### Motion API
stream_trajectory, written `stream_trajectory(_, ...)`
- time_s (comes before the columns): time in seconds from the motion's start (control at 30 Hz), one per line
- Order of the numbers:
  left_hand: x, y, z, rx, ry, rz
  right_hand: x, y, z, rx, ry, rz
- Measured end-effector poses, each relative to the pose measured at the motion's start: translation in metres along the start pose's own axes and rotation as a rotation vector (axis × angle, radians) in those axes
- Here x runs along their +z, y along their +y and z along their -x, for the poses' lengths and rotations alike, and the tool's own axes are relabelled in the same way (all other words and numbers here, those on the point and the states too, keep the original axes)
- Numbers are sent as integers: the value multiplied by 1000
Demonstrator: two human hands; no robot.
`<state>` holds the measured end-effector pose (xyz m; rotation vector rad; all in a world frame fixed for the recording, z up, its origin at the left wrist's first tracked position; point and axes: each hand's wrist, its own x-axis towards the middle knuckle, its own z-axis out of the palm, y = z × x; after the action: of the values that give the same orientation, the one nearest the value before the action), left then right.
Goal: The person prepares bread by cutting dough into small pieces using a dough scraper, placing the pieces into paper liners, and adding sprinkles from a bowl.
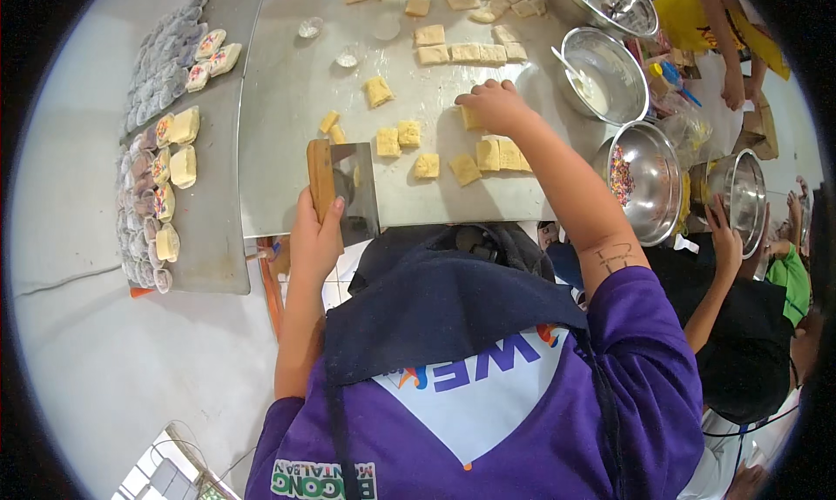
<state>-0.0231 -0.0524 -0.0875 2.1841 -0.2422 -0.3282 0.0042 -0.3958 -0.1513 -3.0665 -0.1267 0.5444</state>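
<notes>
My left hand (316, 229) grips the wooden handle of a metal bench scraper (353, 193), held upright at the table's near edge. Two small strips of cake (330, 121) lie just beyond its handle. My right hand (499, 108) reaches across the metal table (294, 76), its fingers over a yellow cake square (471, 118) that they partly hide; whether they grip it I cannot tell. Several more cut squares (388, 142) lie between the hands, and a row of them (499, 155) is partly under my right forearm. Paler squares (466, 53) lie farther off.
At the right stand steel bowls, one with white cream and a spatula (595, 95), one with colored sprinkles (653, 200). On the left, a side table (215, 226) holds many paper cups (147, 89) and some topped cakes (212, 43). A co-worker's hand (726, 235) touches another bowl (744, 193).
</notes>
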Motion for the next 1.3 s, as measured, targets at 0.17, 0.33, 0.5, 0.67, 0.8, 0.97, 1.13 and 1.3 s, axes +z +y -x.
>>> stream_trajectory(0.17,8,14,-20,-9,-40,30,-3,-3,-1,-98,-16,85)
stream_trajectory(0.33,25,42,-45,44,-131,-89,-5,-6,-8,-110,-27,64)
stream_trajectory(0.5,47,76,-69,201,-401,-595,-1,-24,-23,204,40,-349)
stream_trajectory(0.67,58,69,-73,108,-361,-719,8,-41,-7,255,134,-370)
stream_trajectory(0.8,63,67,-72,95,-280,-702,31,-40,-7,98,344,-376)
stream_trajectory(0.97,69,78,-69,77,-228,-598,43,-45,-7,141,321,-472)
stream_trajectory(1.13,75,80,-72,79,-248,-571,36,-56,0,207,326,-554)
stream_trajectory(1.3,69,87,-88,163,-313,-656,41,-60,-1,258,418,-594)
